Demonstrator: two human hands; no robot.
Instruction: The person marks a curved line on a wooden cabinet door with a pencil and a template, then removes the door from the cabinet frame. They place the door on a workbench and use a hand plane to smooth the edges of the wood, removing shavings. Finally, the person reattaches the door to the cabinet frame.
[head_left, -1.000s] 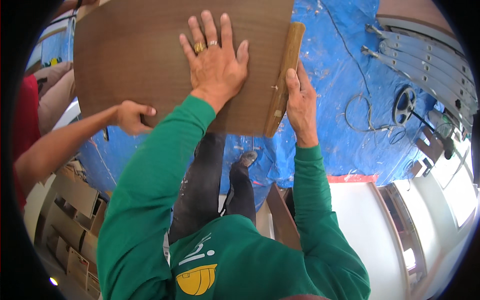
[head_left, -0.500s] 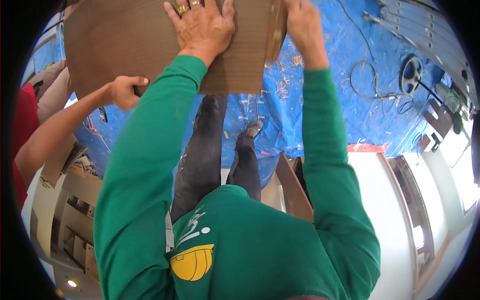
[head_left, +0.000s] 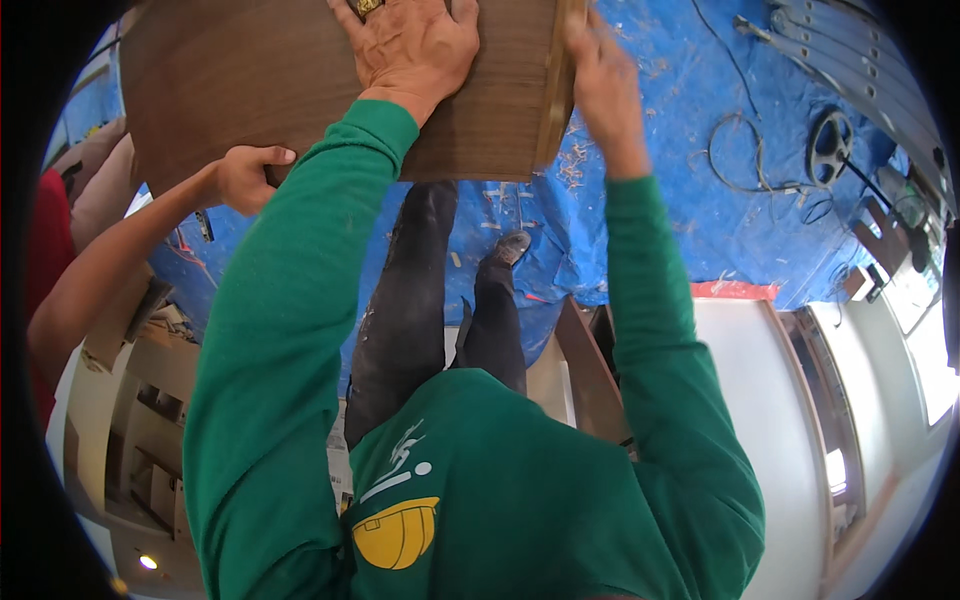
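Observation:
A brown wood-grain board or box-like panel (head_left: 250, 90) fills the upper left and middle, its lighter edge (head_left: 556, 90) on the right. My left hand (head_left: 418, 48) lies flat on its face with fingers spread, a gold ring on one finger; the fingertips run out of the top of the picture. Beside the right edge is my right hand (head_left: 608, 88), smeared by motion, its fingers at or against that edge; whether it grips anything is unclear. Another person's hand (head_left: 247, 178) holds the panel's near edge at the left, thumb on top.
Blue plastic sheeting (head_left: 680, 200) covers the floor, strewn with debris. A metal ladder-like frame (head_left: 860, 60), a black wheel-shaped part (head_left: 830, 148) and a looped cable (head_left: 735, 150) lie at the right. A white panel (head_left: 750, 400) stands lower right. The other person's red sleeve (head_left: 55, 240) is at the left.
My right hand has come nearer to me along the panel's right edge. My left hand and the panel appear slightly shifted; the other person's hand still holds on.

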